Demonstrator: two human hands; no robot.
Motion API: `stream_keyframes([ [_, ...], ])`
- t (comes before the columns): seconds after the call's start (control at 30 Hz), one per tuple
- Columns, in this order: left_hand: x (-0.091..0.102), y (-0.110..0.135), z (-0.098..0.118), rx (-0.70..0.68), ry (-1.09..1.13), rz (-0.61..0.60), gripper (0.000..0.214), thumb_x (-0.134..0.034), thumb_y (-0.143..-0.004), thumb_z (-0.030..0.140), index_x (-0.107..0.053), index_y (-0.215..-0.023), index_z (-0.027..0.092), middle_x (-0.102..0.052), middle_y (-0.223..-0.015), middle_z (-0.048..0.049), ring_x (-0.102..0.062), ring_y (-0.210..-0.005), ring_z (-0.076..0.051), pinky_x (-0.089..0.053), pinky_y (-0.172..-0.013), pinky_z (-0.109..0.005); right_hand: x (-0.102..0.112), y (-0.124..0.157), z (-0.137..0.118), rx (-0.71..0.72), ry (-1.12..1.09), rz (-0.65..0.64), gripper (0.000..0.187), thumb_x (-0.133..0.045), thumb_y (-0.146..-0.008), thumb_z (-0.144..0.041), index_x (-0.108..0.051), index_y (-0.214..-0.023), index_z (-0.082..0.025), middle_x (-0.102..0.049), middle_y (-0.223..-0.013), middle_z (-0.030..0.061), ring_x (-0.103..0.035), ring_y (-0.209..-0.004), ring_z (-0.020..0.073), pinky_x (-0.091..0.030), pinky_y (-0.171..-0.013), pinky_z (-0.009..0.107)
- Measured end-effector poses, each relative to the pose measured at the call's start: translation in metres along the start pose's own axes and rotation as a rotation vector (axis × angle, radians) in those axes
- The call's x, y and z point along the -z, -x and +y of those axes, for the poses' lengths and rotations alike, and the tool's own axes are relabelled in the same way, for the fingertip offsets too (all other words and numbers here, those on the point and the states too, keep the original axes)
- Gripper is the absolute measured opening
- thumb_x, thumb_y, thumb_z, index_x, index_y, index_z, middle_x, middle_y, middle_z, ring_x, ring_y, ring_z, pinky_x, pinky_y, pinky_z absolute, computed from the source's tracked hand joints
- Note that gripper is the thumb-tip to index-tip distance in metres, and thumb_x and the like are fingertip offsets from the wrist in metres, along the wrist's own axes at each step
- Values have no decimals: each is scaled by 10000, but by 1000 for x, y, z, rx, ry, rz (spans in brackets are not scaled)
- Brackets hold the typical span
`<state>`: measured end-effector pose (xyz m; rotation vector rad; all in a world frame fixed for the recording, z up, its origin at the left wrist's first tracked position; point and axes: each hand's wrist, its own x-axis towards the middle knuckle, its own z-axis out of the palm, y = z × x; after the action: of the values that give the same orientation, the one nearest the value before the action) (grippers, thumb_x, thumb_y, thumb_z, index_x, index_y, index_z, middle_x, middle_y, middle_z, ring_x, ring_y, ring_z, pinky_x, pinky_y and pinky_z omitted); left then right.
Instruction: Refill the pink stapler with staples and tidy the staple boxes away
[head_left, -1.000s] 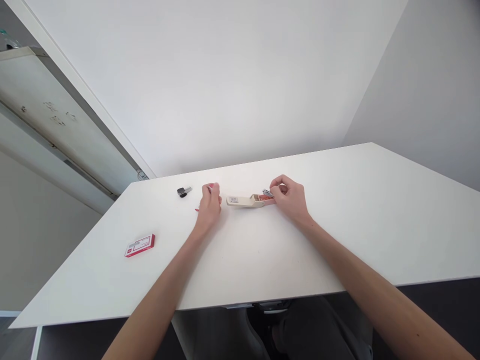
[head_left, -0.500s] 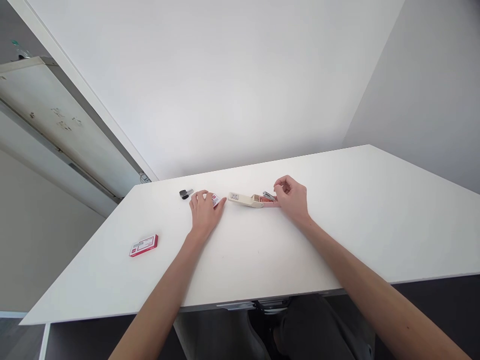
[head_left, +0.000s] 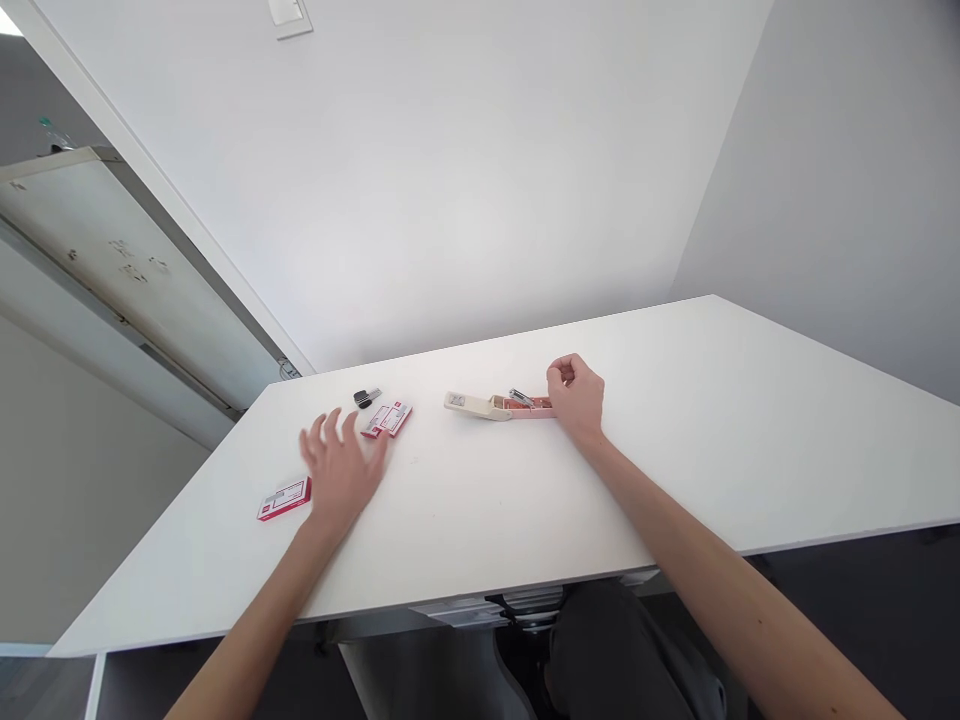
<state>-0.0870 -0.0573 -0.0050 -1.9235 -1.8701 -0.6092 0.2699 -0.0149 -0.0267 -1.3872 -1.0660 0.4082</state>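
Note:
A beige and pink stapler (head_left: pixel 495 404) lies opened out flat on the white table (head_left: pixel 675 440), its metal staple channel showing. My right hand (head_left: pixel 576 396) rests at its pink end with the fingers curled; what they pinch is too small to name. My left hand (head_left: pixel 339 470) hovers over the table with fingers spread and holds nothing. It is between two red and white staple boxes: one (head_left: pixel 387 419) just beyond its fingertips, the other (head_left: pixel 285 498) to its left.
A small black and silver object (head_left: pixel 366 398) lies near the table's far edge behind the staple box. The table's left edge borders a whiteboard-like panel (head_left: pixel 112 250) leaning at the wall. A dark chair (head_left: pixel 600 650) shows below the near edge.
My left hand let go of the small staple box, left it on the table, and drew back left with fingers spread. The right hand stayed at the stapler's end.

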Motion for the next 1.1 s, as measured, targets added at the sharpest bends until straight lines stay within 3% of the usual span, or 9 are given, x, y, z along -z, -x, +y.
stream_keyframes([
  [0.1, 28, 33, -32, 161, -104, -97, 648, -382, -1010, 539, -530, -1450, 87, -417, -1603, -243, -222, -1549, -478, -56, -1228, -740, -1, -1, 0, -3, -13, -5, 83, -523, -829, -248, -599, -797, -240, -670, -800, 13, -588, -734, 187, -477, -714, 327],
  [0.2, 46, 58, -55, 290, -66, -283, 625, -343, -1013, 526, -560, -1436, 121, -469, -1595, -205, -346, -1483, -486, -220, -1176, -759, -2, 0, 0, -18, -22, -18, 70, -534, -822, -244, -593, -783, -242, -664, -796, 7, -584, -727, 183, -465, -722, 329],
  [0.33, 55, 75, -56, 94, 106, -267, 559, -376, -1012, 528, -606, -1398, 195, -601, -1487, -127, -491, -1373, -381, -378, -1163, -593, -2, 1, 0, -24, -37, -34, 63, -540, -820, -241, -587, -778, -243, -650, -789, 0, -576, -721, 180, -457, -705, 323],
  [0.43, 61, 78, -37, 0, 282, -256, 523, -510, -972, 590, -640, -1335, 237, -671, -1357, -120, -577, -1261, -345, -446, -1096, -534, -2, 1, -1, -21, -54, -40, 65, -538, -822, -239, -585, -777, -244, -645, -779, -2, -576, -711, 177, -463, -693, 316],
  [0.57, 69, 72, 6, -2, 649, -436, 504, -569, -966, 592, -600, -1362, 282, -717, -1156, -80, -670, -1066, -261, -533, -944, -413, -3, 7, -7, 54, -54, -111, 71, -523, -835, -239, -581, -794, -244, -651, -780, -7, -559, -632, 158, -452, -640, 304],
  [0.7, 60, 54, 55, 266, 1099, -437, 549, -332, -1050, 643, -563, -1341, 238, -627, -771, -6, -597, -658, -174, -501, -644, -309, -6, 18, -14, 215, 22, -257, 70, -518, -833, -214, -572, -802, -246, -653, -761, -21, -564, -614, 147, -434, -638, 293],
  [0.87, 30, 18, 94, 336, 1402, -418, 511, -399, -1034, 650, -560, -1319, 257, -607, -873, -8, -535, -589, -115, -440, -528, -258, -7, 28, -21, 294, 110, -351, 73, -535, -801, -184, -570, -790, -247, -600, -665, -39, -515, -576, 140, -344, -593, 289],
  [1.0, 11, -1, 104, 209, 1358, -420, 469, -542, -1001, 583, -528, -1338, 257, -670, -1096, -68, -617, -709, -125, -542, -621, -284, -6, 32, -27, 324, 168, -351, 79, -528, -809, -193, -583, -782, -243, -604, -654, -30, -508, -567, 138, -251, -562, 296],
  [1.1, 3, -7, 106, 123, 1271, -375, 513, -702, -920, 511, -529, -1341, 272, -655, -1279, -94, -677, -897, -157, -571, -694, -283, -6, 34, -30, 352, 146, -392, 86, -528, -817, -204, -603, -801, -244, -593, -632, -28, -523, -567, 143, -256, -556, 298],
])
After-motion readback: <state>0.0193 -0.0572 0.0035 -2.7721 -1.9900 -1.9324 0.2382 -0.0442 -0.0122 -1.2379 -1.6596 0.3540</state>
